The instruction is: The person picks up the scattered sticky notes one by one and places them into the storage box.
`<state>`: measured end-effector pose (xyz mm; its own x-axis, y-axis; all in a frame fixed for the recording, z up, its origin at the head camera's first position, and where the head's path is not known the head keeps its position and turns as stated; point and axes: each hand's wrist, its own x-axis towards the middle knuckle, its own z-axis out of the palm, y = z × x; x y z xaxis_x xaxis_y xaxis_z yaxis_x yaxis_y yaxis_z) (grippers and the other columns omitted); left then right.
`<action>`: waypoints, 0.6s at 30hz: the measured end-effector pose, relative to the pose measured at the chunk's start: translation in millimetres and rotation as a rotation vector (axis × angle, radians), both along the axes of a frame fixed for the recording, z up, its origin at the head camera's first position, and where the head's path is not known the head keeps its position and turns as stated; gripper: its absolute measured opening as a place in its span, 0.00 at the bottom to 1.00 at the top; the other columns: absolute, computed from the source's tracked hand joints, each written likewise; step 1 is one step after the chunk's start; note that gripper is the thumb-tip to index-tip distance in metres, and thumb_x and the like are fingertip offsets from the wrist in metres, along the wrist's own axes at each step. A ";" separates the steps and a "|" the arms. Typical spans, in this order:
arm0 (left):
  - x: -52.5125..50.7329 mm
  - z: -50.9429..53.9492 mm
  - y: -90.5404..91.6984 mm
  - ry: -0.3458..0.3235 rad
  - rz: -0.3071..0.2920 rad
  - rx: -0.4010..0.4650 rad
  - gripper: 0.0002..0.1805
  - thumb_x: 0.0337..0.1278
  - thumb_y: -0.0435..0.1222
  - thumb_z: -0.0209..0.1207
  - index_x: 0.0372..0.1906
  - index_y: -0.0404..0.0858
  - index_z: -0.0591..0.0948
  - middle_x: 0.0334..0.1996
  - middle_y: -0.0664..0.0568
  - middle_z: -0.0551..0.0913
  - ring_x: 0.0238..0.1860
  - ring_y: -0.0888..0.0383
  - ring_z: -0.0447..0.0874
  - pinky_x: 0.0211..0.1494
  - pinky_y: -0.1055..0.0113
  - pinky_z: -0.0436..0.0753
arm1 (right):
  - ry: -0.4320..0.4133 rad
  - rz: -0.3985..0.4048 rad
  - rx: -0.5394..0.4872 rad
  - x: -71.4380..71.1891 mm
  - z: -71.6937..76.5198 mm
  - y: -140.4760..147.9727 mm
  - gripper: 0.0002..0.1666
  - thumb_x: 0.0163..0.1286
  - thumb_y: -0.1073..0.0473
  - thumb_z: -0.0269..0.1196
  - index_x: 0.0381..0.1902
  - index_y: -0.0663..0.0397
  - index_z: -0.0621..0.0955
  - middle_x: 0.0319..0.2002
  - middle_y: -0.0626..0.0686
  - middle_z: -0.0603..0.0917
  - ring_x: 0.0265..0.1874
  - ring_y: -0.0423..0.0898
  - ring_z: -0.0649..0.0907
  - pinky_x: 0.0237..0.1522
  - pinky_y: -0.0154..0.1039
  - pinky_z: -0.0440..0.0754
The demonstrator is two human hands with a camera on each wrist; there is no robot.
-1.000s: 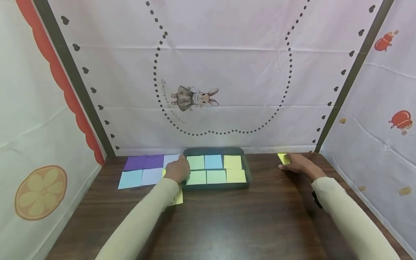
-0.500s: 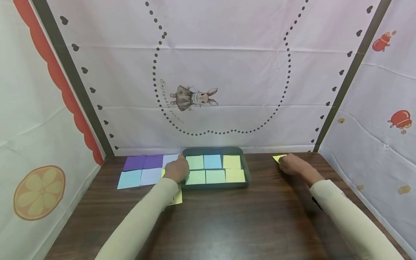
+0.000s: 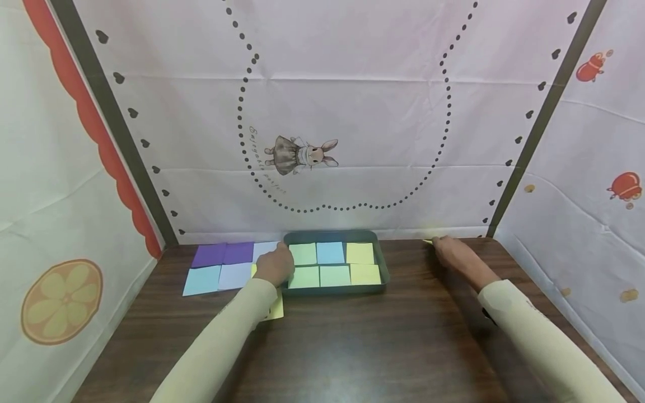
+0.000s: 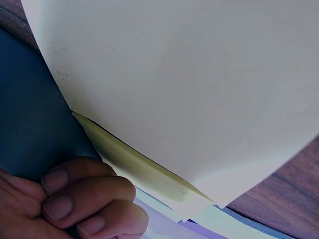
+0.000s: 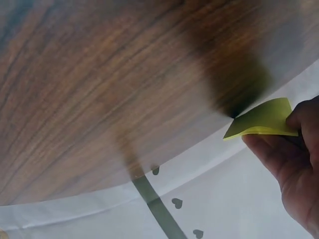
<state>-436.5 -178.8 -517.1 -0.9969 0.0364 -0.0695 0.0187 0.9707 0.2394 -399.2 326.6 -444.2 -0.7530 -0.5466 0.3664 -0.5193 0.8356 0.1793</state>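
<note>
My left hand [image 3: 274,267] has its curled fingers on the left rim of a dark green tray [image 3: 332,290]. In the left wrist view those fingers [image 4: 92,196] lie against the tray's wall, though the grip itself is partly hidden. Inside the tray, two rows of sticky notes show: green notes [image 3: 304,276], a blue note [image 3: 330,252] and yellow notes [image 3: 365,273]. Over at the right back of the table, my right hand [image 3: 457,256] pinches a thin yellow sticky-note pad [image 5: 264,118] between thumb and fingers. Its free edge is bent and points left, near the table's back edge.
Left of the tray lie purple notes [image 3: 209,255], a light blue note [image 3: 201,279] and lavender notes [image 3: 235,275]. A yellow note [image 3: 276,309] shows partly from under my left forearm. A printed cloth wall [image 3: 353,184] stands behind the dark wooden table [image 3: 353,347].
My right hand has shifted slightly left and turned, so less of the yellow pad shows in the head view. The left hand and the tray have stayed in place.
</note>
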 end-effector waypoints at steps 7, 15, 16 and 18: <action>-0.3 2.4 -0.1 -0.016 0.011 0.011 0.34 0.71 0.38 0.59 0.72 0.21 0.68 0.27 0.43 0.86 0.28 0.47 0.86 0.40 0.46 0.86 | 0.064 0.066 -0.107 -48.2 -39.4 30.6 0.07 0.79 0.72 0.56 0.38 0.61 0.76 0.23 0.58 0.80 0.17 0.50 0.78 0.21 0.58 0.79; 0.8 6.8 0.1 -0.022 0.016 0.013 0.34 0.69 0.38 0.60 0.72 0.21 0.68 0.27 0.43 0.86 0.28 0.46 0.86 0.40 0.45 0.86 | 0.002 0.061 -0.077 -14.2 8.2 3.0 0.10 0.80 0.78 0.55 0.46 0.61 0.71 0.35 0.59 0.79 0.32 0.52 0.79 0.37 0.56 0.83; 1.8 8.2 0.7 -0.023 0.019 0.015 0.34 0.69 0.37 0.61 0.71 0.21 0.68 0.27 0.43 0.86 0.28 0.46 0.86 0.41 0.45 0.86 | -0.018 0.060 -0.091 -8.2 15.9 -3.2 0.09 0.80 0.78 0.54 0.46 0.61 0.70 0.36 0.60 0.78 0.33 0.54 0.78 0.39 0.57 0.83; 4.2 10.3 1.9 -0.024 0.023 0.018 0.33 0.68 0.37 0.61 0.70 0.21 0.68 0.28 0.41 0.87 0.29 0.46 0.86 0.42 0.44 0.87 | -0.135 -0.007 -0.162 -1.2 28.0 -14.8 0.04 0.86 0.72 0.49 0.47 0.61 0.71 0.39 0.61 0.79 0.37 0.56 0.79 0.45 0.59 0.83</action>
<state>-432.3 -176.9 -506.9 -0.9955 0.0148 -0.0933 -0.0097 0.9664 0.2568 -400.3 311.7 -416.3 -0.8047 -0.4835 0.3446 -0.5239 0.8513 -0.0290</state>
